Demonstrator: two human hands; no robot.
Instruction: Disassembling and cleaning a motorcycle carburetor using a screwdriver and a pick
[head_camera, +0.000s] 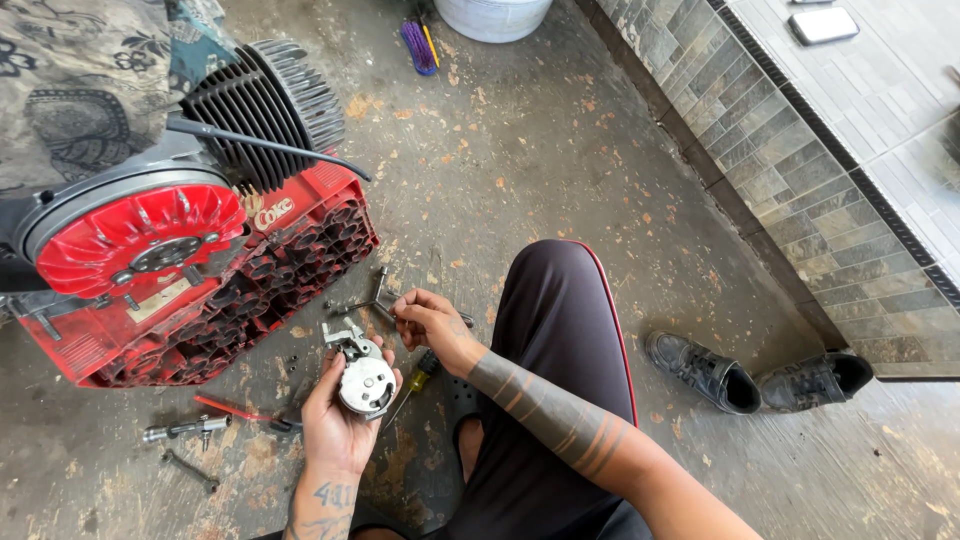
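Observation:
My left hand (335, 420) holds a round silver metal engine part (365, 380) with a bracket on top, palm up, low in the head view. My right hand (428, 322) reaches across just above it, its fingers pinched on the handle of a Y-shaped metal socket wrench (372, 300) that lies on the concrete floor. A yellow-handled screwdriver (418, 372) rests on the floor under my right wrist. To the left, an engine with a red fan wheel (135, 235) and dark cooling fins (265, 105) sits on an overturned red plastic crate (300, 250).
Loose tools lie at lower left: a metal socket bar (185, 430) and a red-handled tool (230, 408). A pair of black shoes (760, 378) sits at right by a stone-tiled ledge (800, 170). A white bucket (492, 15) and a purple brush (418, 45) stand at top. My knee (555, 300) juts forward.

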